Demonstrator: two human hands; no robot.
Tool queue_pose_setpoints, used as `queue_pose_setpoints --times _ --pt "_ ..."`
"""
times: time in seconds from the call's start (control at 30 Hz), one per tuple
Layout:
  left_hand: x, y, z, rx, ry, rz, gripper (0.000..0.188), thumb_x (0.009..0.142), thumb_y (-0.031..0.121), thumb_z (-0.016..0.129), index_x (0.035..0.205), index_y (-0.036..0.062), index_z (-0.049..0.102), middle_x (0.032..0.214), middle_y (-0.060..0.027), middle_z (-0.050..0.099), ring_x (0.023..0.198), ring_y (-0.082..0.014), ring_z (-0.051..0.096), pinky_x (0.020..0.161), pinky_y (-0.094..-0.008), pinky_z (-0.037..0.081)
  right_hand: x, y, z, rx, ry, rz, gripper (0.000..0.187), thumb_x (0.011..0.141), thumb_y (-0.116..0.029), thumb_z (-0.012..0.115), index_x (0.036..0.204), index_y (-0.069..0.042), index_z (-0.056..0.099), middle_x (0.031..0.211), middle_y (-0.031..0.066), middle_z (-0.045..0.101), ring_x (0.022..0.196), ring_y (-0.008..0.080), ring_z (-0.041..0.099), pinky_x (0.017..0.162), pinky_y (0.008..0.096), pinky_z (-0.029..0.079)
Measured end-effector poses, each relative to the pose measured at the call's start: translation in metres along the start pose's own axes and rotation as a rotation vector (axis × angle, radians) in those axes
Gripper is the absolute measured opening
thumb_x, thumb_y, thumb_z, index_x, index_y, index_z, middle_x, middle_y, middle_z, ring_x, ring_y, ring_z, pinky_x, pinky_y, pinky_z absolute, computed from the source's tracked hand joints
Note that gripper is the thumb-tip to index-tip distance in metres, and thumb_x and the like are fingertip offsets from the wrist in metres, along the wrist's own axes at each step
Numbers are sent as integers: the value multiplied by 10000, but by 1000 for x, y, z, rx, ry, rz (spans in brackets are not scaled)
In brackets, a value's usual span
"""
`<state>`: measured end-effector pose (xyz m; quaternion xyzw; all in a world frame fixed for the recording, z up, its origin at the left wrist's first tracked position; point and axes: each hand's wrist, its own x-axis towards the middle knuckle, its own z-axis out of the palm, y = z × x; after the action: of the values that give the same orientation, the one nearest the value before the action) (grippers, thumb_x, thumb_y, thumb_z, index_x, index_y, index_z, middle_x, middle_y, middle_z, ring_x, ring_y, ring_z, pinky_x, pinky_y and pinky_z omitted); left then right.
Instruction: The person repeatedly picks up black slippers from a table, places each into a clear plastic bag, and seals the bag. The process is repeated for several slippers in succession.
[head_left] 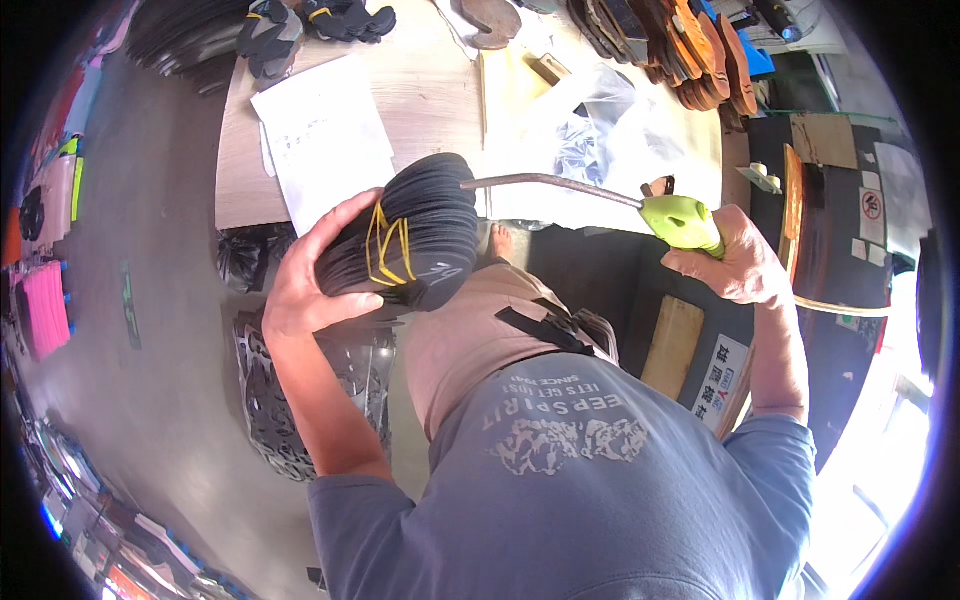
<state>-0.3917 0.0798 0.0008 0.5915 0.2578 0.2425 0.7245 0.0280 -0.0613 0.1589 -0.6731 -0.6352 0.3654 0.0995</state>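
My left hand (308, 275) is wrapped round a thick stack of black sole-shaped sheets (432, 215), its thumb on the near side. Yellow rubber bands (385, 248) cross the stack, and a light handwritten mark shows on its end sheet. In my right hand (745, 262) is a lime-green air blow gun (683, 222), gripped by its handle. Its long, thin, slightly bent metal nozzle (560, 181) reaches left, and the tip meets or nearly meets the stack's upper right side; whether they touch I cannot tell. No air stream is visible.
A pale hose (840, 308) runs right from my right hand. Ahead is a wooden table (425, 105) bearing white paper (325, 135), clear plastic bags (600, 125) and brown sole-shaped pieces (700, 50). More black sheets (185, 40) are at the far left. A black-patterned plastic bag (265, 405) stands below my left forearm.
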Motion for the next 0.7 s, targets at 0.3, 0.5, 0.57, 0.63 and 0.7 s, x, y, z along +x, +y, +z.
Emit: queue_pose_setpoints --times 0.3,0.5,0.57,0.63,0.7 --pt "21 -16 9 -210 48 68 1031 662 148 844 1529 -117 351 1477 -209 513 1388 -276 490 1193 -385 318 -19 12 6 91 0 136 284 832 -162 860 1030 -18 717 775 53 693 696 140 610 672 334 486" --pt "25 -33 12 -287 169 130 1075 669 214 856 1531 -137 317 1454 -226 526 1362 -296 521 1178 -393 354 -32 25 19 165 -30 102 266 867 -168 817 1037 7 712 781 82 700 660 161 596 654 351 490" --pt "25 -42 14 -327 200 105 1086 665 231 861 1537 -125 319 1439 -218 539 1335 -293 545 1161 -393 380 -42 33 21 179 -77 191 291 870 -214 819 1029 6 713 760 75 699 650 159 594 653 349 492" --pt "24 -51 16 -370 251 94 1085 667 236 860 1543 -112 321 1429 -210 548 1325 -290 553 1153 -391 389 -51 48 25 217 -127 284 312 871 -244 819 1023 8 712 753 70 703 655 158 611 654 346 496" --pt "21 -58 23 -427 325 127 1048 678 266 880 1521 -86 366 1389 -186 574 1280 -289 579 1127 -394 420 -59 66 36 318 -180 439 342 864 -282 810 1023 6 715 786 116 726 722 219 706 668 366 522"
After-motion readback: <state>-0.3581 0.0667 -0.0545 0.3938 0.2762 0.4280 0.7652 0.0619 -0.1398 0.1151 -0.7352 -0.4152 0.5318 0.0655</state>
